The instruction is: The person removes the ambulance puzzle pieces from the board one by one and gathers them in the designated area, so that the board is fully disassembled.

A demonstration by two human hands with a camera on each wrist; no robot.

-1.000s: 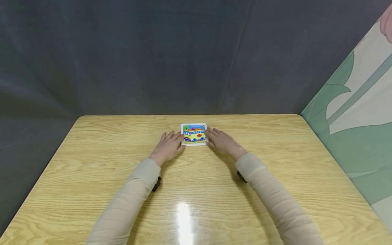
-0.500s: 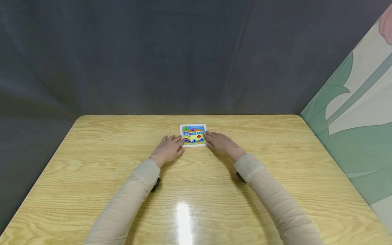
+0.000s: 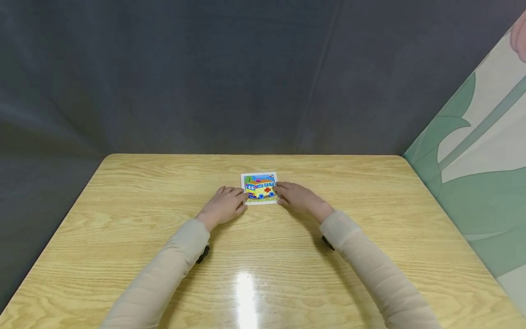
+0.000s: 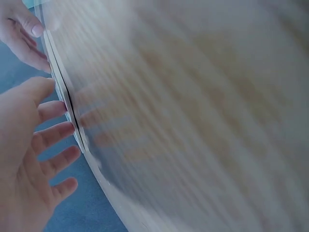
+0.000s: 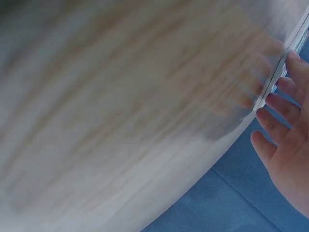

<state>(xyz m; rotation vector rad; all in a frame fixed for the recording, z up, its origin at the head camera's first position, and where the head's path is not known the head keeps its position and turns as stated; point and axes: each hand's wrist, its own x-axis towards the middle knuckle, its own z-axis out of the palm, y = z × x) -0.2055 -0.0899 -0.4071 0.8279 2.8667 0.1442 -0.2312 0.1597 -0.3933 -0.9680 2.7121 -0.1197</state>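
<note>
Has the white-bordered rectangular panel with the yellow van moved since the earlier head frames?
Yes: the panel has shifted slightly nearer the camera, away from the far edge of the yellowish wooden table.

My left forearm (image 3: pixel 156 274) and right forearm (image 3: pixel 371 267) slant inward toward the far edge of the tabletop (image 3: pixel 102 219). My left hand (image 3: pixel 224 204) and right hand (image 3: pixel 298 198) face each other near the middle of that edge, backs showing from above. Their fingers (image 4: pixel 60 162) stretch forward, slightly bent, gaps between them; each thumb (image 3: pixel 240 209) lies farther from that edge.
</note>
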